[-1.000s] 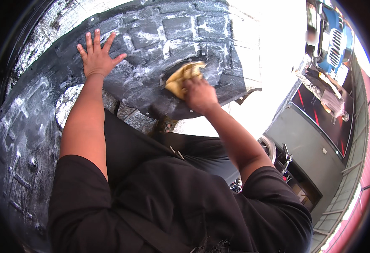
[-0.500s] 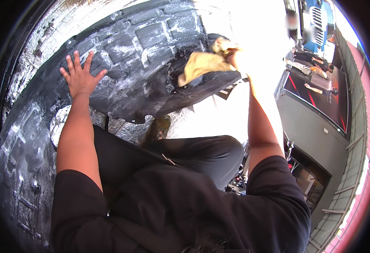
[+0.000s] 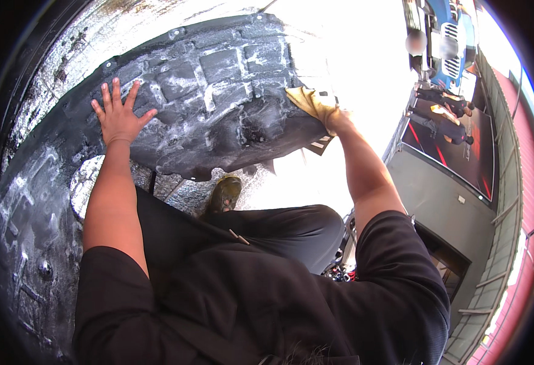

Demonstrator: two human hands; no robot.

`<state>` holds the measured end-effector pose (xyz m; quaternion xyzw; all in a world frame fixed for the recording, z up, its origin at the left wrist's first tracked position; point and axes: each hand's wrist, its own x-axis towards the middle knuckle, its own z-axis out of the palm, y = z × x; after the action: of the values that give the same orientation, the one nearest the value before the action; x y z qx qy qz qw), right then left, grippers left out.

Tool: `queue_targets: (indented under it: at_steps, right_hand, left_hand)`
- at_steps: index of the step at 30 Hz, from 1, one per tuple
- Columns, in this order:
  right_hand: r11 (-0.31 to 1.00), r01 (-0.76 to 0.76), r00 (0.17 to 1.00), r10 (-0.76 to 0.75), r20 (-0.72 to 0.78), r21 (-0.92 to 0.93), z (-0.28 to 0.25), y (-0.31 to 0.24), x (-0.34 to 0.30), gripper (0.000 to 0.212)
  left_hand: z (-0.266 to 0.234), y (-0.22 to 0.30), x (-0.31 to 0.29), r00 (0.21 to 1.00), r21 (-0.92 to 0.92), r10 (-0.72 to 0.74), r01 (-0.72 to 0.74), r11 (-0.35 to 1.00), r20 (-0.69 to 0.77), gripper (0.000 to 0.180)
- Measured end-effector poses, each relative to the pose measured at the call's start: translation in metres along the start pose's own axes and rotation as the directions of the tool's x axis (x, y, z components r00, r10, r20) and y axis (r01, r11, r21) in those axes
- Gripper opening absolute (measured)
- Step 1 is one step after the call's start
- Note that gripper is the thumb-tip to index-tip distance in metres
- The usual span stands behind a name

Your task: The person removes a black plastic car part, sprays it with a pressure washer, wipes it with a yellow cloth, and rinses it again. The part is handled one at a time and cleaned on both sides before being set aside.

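A large, curved black plastic panel that looks like a car's fender liner [image 3: 185,134] lies before me, its ribbed face smeared with whitish streaks. My left hand [image 3: 121,118] rests flat on its upper left part with the fingers spread. In my right hand [image 3: 340,120] is a yellowish cloth [image 3: 313,107], bunched at the palm and draped over the panel's right end. Glare washes out part of this hand, and its fingers are mostly hidden by the cloth.
Wet, silvery ground [image 3: 84,45] surrounds the panel, blown out white on the right. My shoe [image 3: 225,191] is just below the panel's near edge. Far off at the right are people in dark clothes [image 3: 452,112], a blue vehicle [image 3: 452,45] and a grey wall [image 3: 425,188].
My right hand has moved slightly left and down, and the cloth, blurred and lifted before, now lies against the panel's right end. The left hand stays spread on the panel.
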<state>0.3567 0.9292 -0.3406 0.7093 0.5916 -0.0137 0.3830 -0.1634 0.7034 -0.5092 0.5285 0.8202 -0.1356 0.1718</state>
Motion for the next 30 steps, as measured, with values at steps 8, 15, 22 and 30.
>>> queue_targets:
  at_steps: [8, 15, 22, 30]
  right_hand:
    - [0.733, 0.678, 0.665, -0.646, 0.375, 0.061, 0.008, -0.198, -0.226, 0.047]
    - [0.877, 0.414, 0.889, -0.332, 0.315, -0.244, 0.003, -0.084, -0.111, 0.047]
    - [0.956, 0.005, 0.954, 0.083, -0.288, 0.293, -0.022, 0.043, 0.039, 0.038]
    - [0.761, 0.547, 0.695, -0.182, -0.695, 0.348, -0.071, -0.307, 0.101, 0.049]
  left_hand:
    - [0.006, -0.002, 0.001, 1.000, -0.014, 0.000, 0.000, 1.000, -0.012, 0.093]
    - [0.006, -0.002, 0.002, 1.000, 0.007, 0.016, -0.016, 1.000, -0.008, 0.094]
    - [0.002, -0.002, 0.002, 0.999, -0.030, 0.019, -0.018, 0.999, 0.045, 0.093]
    - [0.011, -0.002, 0.004, 0.999, -0.080, 0.034, -0.033, 0.996, 0.008, 0.096]
